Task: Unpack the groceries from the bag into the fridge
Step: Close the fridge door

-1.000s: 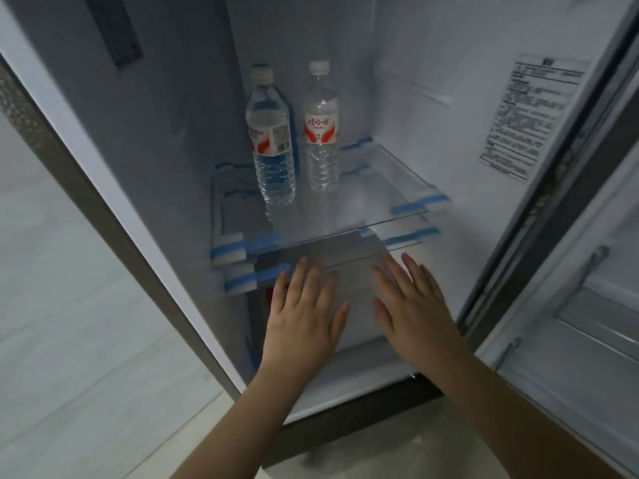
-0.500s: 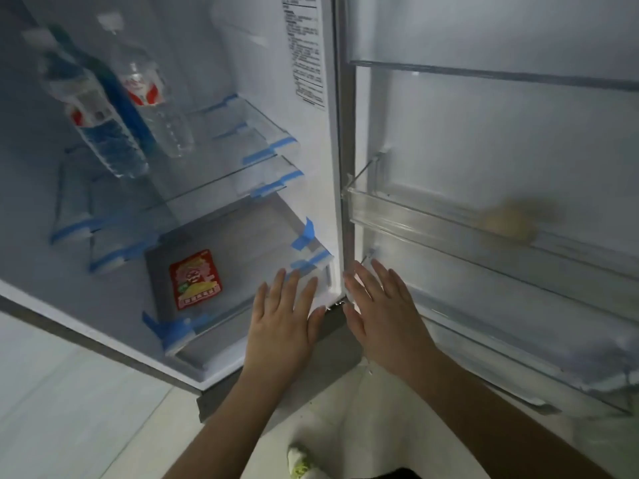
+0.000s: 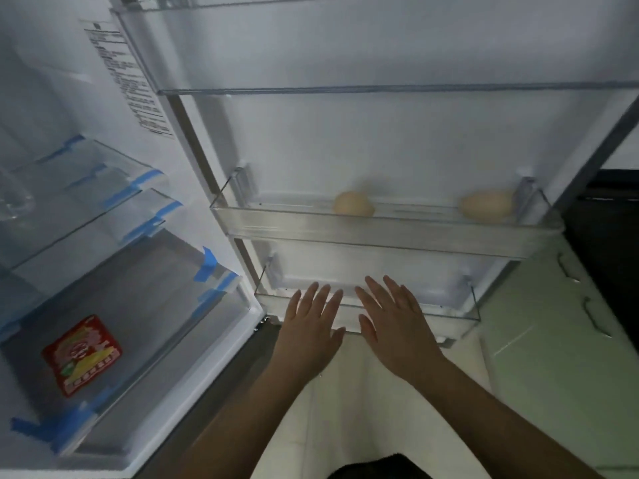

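Down by the lowest door shelf [image 3: 366, 305] of the fridge [image 3: 193, 140], both hands are flat and hold nothing.

Left hand [image 3: 309, 335] and right hand [image 3: 397, 331] lie side by side with fingers straight and spread, fingertips over the clear front edge of that shelf; whether they touch it cannot be told. Half a second ago the hands were at the front of the bottom drawer [image 3: 114, 340], and now the view has swung to the door. Up above the hands, on the next door shelf [image 3: 380, 229], sit two round tan things: one tan thing [image 3: 353, 203] straight above the hands, which was there before but blurry, and another tan thing [image 3: 487, 206] far off to the right side, which is new to see. Off to the left of the left hand, a red packet [image 3: 82, 354] lies in the drawer, same as before. Blue tape [image 3: 207, 262] holds the drawer corners.
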